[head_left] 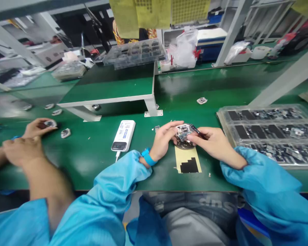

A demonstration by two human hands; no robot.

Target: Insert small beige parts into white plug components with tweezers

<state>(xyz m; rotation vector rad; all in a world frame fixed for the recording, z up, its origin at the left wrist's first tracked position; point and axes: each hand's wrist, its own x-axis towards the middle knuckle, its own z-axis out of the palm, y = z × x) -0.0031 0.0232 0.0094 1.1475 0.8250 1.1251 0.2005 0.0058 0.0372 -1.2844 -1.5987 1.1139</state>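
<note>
Blue sleeves point(92, 212); held device point(184, 129); compartmented tray point(227, 126): black pieces point(258, 132), small parts point(279, 150).

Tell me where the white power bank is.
In the head view, the power bank lies on the green table, left of the person's left hand.

Head-worn view — facing forward, downward, near workbench point(184, 89)

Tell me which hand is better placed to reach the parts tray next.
Probably the right hand: it is nearer the parts tray. The left hand is farther away, beyond the small assembly. Both hold that assembly, so the right would likely need to let go first.
</note>
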